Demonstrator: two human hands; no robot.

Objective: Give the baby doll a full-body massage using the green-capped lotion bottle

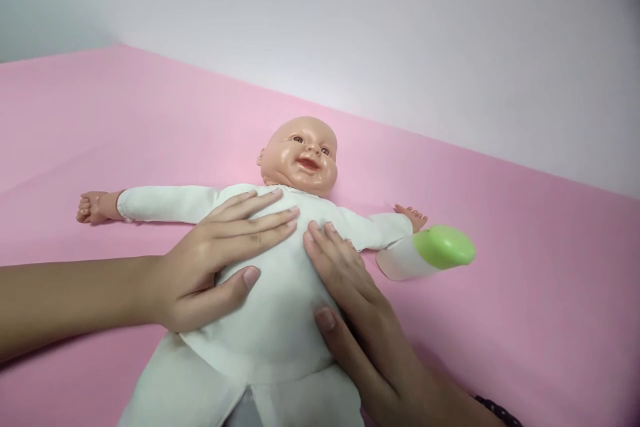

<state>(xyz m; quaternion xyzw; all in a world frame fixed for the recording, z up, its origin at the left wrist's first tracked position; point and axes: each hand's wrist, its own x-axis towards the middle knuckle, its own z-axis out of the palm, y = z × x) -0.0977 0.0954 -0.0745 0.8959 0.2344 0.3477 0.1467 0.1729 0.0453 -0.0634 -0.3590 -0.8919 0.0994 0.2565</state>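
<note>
A bald baby doll lies on its back, arms spread out to both sides, dressed in a white long-sleeved top. My left hand rests flat on the left side of the doll's chest, its fingers stretched toward the middle and the thumb apart. On the right side of the chest lies my right hand, fingers extended up toward the neck and the thumb spread. The fingertips of the two hands do not touch. Neither hand holds anything.
A white bottle with a green cap stands beside the doll's arm at the right. Pink sheeting covers the surface under the doll. Behind it rises a pale wall.
</note>
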